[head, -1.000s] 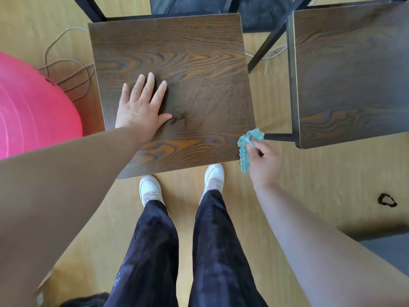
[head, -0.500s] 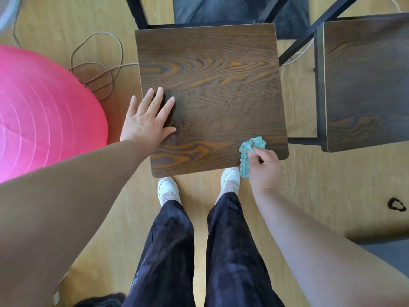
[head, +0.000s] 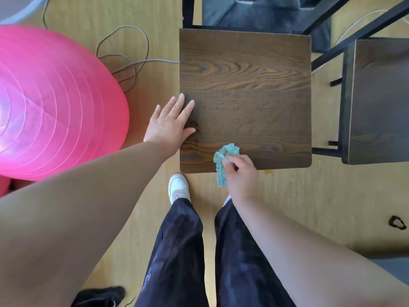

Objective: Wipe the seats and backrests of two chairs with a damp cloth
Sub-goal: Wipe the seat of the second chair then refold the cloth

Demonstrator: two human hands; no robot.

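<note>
A dark wood-grain chair seat point(head: 245, 89) lies straight below me. My left hand point(head: 170, 124) rests flat and spread on its left edge, fingers partly over the floor. My right hand point(head: 240, 176) pinches a crumpled teal cloth point(head: 223, 161) at the seat's near edge; the cloth's top touches the wood and its tail hangs down past the edge. A second chair seat point(head: 380, 100) of the same wood stands to the right, cut off by the frame. No backrest shows.
A big pink exercise ball point(head: 51, 100) sits close on the left. Loose cable point(head: 128, 58) coils on the wooden floor between ball and chair. Black metal chair legs point(head: 354, 34) cross at the top right. My feet and dark trousers stand just before the seat.
My right hand has carried the cloth leftward from the seat's near right corner toward the near middle. My left hand has slid to the seat's left edge. My view has shifted left.
</note>
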